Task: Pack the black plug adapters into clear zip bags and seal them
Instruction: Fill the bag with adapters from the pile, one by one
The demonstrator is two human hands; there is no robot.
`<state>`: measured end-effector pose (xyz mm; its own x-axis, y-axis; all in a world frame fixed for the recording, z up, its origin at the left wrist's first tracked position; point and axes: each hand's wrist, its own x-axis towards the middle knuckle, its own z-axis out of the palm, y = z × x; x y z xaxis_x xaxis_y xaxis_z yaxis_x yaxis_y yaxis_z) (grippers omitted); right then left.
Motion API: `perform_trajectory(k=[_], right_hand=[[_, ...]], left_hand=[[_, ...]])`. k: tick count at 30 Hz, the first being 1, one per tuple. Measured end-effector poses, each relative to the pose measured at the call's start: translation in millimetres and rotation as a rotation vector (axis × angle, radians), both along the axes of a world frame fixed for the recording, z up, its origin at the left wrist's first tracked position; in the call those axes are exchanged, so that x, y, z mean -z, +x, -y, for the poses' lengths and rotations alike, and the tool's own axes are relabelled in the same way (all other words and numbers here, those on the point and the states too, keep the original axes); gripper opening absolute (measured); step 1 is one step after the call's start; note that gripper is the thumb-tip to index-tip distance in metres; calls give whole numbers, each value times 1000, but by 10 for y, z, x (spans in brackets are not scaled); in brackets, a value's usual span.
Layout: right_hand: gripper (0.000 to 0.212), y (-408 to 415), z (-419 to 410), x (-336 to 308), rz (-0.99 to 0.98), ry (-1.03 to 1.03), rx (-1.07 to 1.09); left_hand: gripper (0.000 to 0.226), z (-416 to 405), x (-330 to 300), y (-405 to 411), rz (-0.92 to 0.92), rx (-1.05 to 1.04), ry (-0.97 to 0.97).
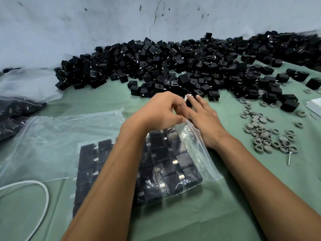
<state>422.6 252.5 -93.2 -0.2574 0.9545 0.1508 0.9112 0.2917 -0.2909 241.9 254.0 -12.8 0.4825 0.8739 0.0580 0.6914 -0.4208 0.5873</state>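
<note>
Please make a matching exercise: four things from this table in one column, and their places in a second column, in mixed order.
1. loose adapter pile
2. grey round caps
3. white cable
4. filled zip bag

A. near left corner
B. under both forearms
C. along the far wall
D. right of the right hand

Pairs: 1-C, 2-D, 3-A, 4-B

Soft even light, wide-angle edge distortion.

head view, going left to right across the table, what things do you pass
Dark filled bags at the left edge → white cable loop → empty clear zip bag → clear zip bag packed with black plug adapters → scatter of small grey round caps → metal screw → white flat object at the right edge.
</note>
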Motion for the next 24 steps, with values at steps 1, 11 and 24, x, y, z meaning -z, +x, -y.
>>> perform_trajectory(k=[1,11,24], right_hand=[[63,12,-2,8,-20,40,-5],[87,3,-49,30,146,-21,-5],[35,-67,-210,-95,-79,113,324]], left_hand=[[16,17,7,46,5,29,8],[45,95,-37,117,-30,197,-132],[28,171,-110,152,9,248,-270]])
